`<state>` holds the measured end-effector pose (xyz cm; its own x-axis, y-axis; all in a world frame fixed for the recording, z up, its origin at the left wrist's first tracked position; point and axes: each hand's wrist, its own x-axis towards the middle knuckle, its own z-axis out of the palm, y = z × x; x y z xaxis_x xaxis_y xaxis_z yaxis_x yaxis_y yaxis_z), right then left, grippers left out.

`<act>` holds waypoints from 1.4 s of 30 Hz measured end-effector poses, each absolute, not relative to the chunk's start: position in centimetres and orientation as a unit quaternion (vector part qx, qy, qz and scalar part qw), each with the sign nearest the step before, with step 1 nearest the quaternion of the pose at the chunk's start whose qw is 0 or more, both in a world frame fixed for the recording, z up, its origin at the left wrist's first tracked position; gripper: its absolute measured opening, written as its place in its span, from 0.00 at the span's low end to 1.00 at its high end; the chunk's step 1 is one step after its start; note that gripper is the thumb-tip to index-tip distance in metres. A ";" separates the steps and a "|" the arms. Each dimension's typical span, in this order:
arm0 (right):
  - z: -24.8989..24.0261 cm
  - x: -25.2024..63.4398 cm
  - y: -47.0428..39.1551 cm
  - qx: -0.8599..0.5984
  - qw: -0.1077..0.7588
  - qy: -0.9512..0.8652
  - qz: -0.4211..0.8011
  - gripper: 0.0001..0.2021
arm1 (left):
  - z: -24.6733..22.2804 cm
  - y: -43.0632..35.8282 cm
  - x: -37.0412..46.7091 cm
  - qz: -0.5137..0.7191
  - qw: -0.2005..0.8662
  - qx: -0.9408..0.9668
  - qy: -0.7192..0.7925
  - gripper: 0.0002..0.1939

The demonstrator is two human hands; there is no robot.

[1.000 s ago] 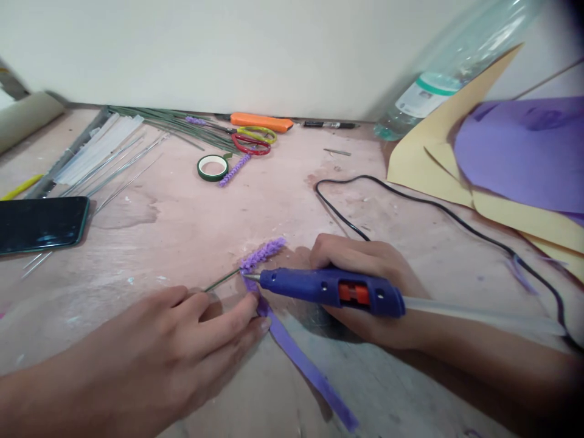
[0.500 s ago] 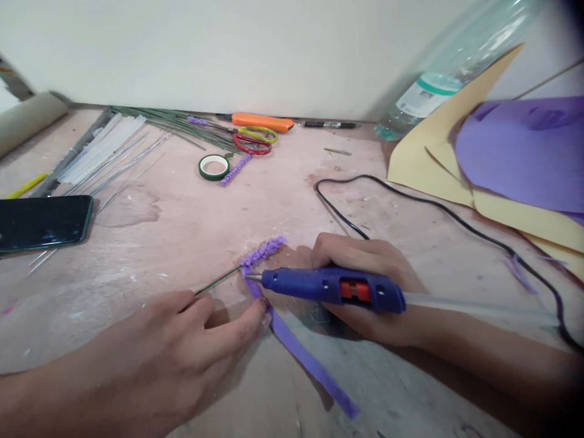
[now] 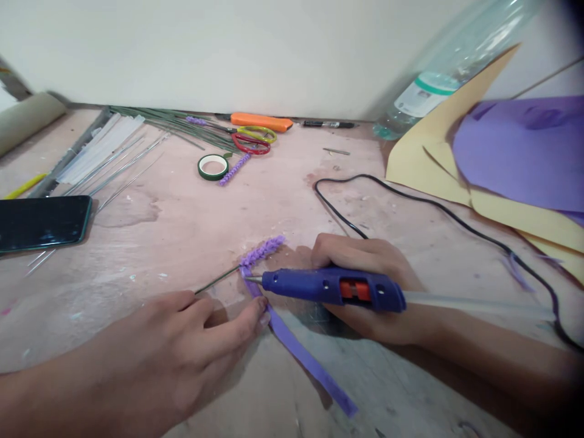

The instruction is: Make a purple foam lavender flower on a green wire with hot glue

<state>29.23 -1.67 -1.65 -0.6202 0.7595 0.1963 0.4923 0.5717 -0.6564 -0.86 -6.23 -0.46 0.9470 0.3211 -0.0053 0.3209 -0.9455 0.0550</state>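
Note:
My right hand (image 3: 369,261) is closed around a blue hot glue gun (image 3: 301,285); a clear glue stick (image 3: 474,304) sticks out of its back end. The metal tip touches or hovers just over a purple paper strip (image 3: 296,350); I cannot tell which. My left hand (image 3: 191,340) presses the strip with finger and thumb, and a thin green wire stem (image 3: 216,280) runs into its curled fingers. At the stem's far end sits a fringed purple lavender flower (image 3: 264,249), wrapped from the same strip.
Behind lie green tape (image 3: 213,166), a finished purple sprig (image 3: 235,170), scissors (image 3: 253,141), an orange cutter (image 3: 260,121) and a pen (image 3: 328,124). A phone (image 3: 43,223) and glue sticks (image 3: 104,146) are left. The black cord (image 3: 424,198), a bottle (image 3: 424,97) and purple paper (image 3: 515,152) are right.
The glue gun's tip has shifted very slightly left along the strip's upper end. Both hands otherwise hold their places.

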 end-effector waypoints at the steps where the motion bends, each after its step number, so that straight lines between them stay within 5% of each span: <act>1: -1.6 29.2 -1.7 -0.366 0.236 -0.854 0.284 0.05 | -0.5 -6.2 -0.9 0.005 0.028 0.986 0.161 0.26; 32: -1.6 29.3 -0.9 -0.302 0.246 -0.881 0.271 0.06 | -0.3 -6.0 -0.7 -0.004 0.019 0.989 0.148 0.26; 42: 4.2 26.6 0.4 -0.302 0.107 -0.932 0.168 0.11 | -0.3 -6.4 -0.8 -0.024 -0.040 0.989 0.137 0.25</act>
<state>26.60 0.44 4.24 -0.7946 0.5994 0.0970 0.5276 0.7606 -0.3784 -0.78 -6.37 -0.26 0.9611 0.2736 -0.0373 0.2697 -0.9590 -0.0868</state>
